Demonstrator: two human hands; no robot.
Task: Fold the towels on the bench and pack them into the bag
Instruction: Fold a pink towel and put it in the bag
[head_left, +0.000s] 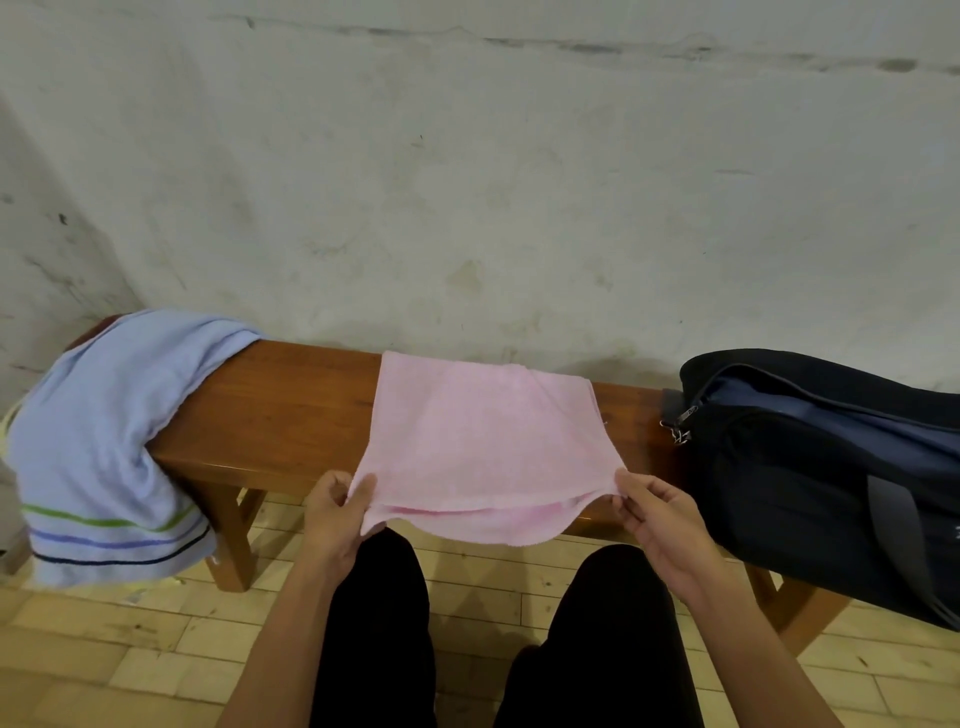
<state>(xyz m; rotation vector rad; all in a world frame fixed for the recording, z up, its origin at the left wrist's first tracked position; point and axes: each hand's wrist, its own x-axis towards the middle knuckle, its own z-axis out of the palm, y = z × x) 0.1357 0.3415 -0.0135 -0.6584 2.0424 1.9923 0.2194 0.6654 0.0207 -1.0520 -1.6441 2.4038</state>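
I'm looking down on the wooden table (280, 410) set against a stained pale wall (467, 182), and the pink towel (478, 441) lies across the middle of it, doubled over, its near edge hanging just past the front lip of the table. Both hands are on that near edge: the left hand (332, 514) has a pinching grip on the left corner, thumb on top of the cloth and fingers curled beneath, and the right hand (654, 519) has a matching grip on the right corner, thumb and fingertips closed on the fabric. Between the two corners the edge sags in a shallow curve, and I can see two layers there, one showing under the other. Off at the left end of the table the light blue towel (98, 441) is draped in a loose heap, spilling down over the front, with green, blue and dark stripes near its lower hem; something pale yellow peeks out under it, but I can't tell what. At the right end sits the dark navy bag (831, 467), its top zip open and a metal zip pull (680, 428) dangling at the near corner, well apart from the pink towel. The person's legs in black trousers (379, 623) fill the bottom of my view, over a pale wood-block floor (104, 649).
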